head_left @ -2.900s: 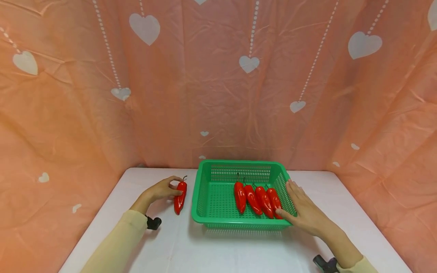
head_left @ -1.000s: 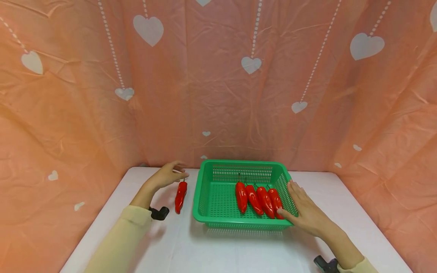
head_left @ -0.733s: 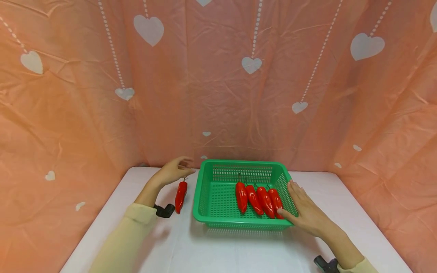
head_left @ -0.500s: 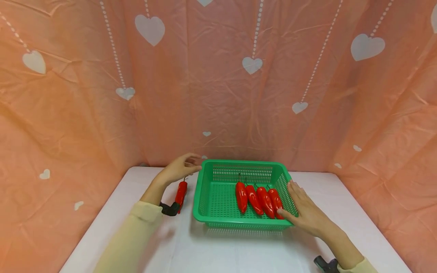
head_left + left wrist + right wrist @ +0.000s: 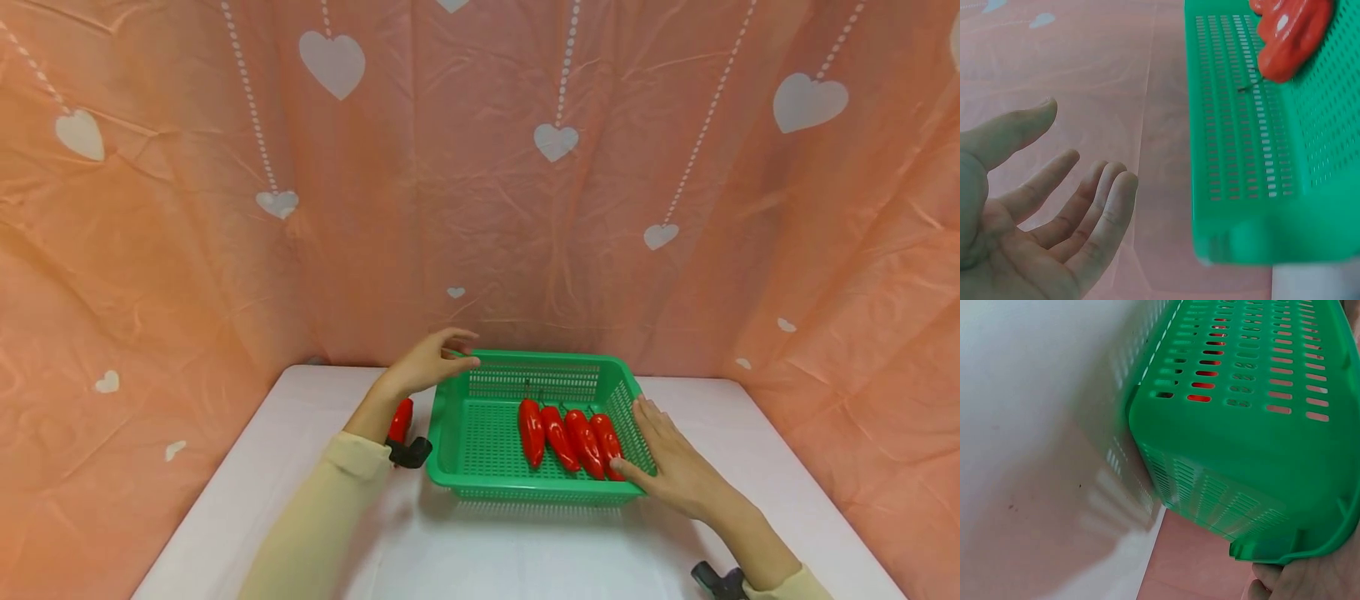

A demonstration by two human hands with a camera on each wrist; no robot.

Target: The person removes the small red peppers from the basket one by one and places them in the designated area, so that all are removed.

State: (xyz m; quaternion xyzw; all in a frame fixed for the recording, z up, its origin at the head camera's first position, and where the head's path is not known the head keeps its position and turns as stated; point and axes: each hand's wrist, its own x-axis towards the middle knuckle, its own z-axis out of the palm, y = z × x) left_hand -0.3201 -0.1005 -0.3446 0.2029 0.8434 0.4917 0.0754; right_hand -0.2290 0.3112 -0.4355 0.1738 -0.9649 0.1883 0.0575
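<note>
My left hand point(image 5: 427, 363) hovers over the back left corner of a green plastic basket point(image 5: 536, 486). Nothing lies between its spread thumb and fingers; the left wrist view shows the bare palm and fingers apart from the basket. Several red chili peppers point(image 5: 532, 433) lie side by side in the basket's right half, stems toward the back. Another red chili pepper point(image 5: 401, 419) is on the table left of the basket, partly hidden by the left wrist. My right hand point(image 5: 678, 471) rests along the basket's right rim, fingers straight, thumb reaching over the front right corner near the rightmost pepper.
A white-covered table point(image 5: 517, 558) bears the basket. An orange-pink curtain point(image 5: 480, 208) with white hearts hangs behind and on both sides. Black camera mounts point(image 5: 409, 452) are strapped to both wrists.
My left hand has let go of the pepper on the left, leaving it on the table, and has moved right and upward to the basket's back left corner. The right hand has stayed put.
</note>
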